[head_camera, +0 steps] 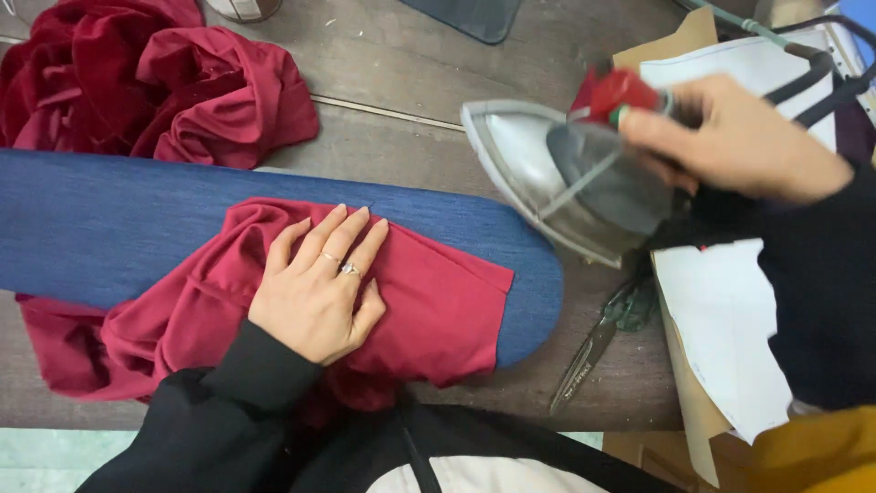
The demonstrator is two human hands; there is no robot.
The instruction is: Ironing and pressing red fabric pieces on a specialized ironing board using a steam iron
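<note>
A dark red garment (438,310) lies draped over the rounded end of a blue padded ironing board (109,228). My left hand (319,288) rests flat on the garment with fingers spread, pressing the cloth down; it wears a ring. My right hand (739,137) grips the handle of a silver iron (566,178) with a red knob, held tilted in the air just right of the board's tip, soleplate facing left and down. The iron's dark cord runs off to the upper right.
A heap of red velvet-like cloth (146,78) sits at the upper left on the wooden table (401,64). Scissors (602,338) lie below the iron. White and brown paper pattern pieces (730,329) cover the table's right side.
</note>
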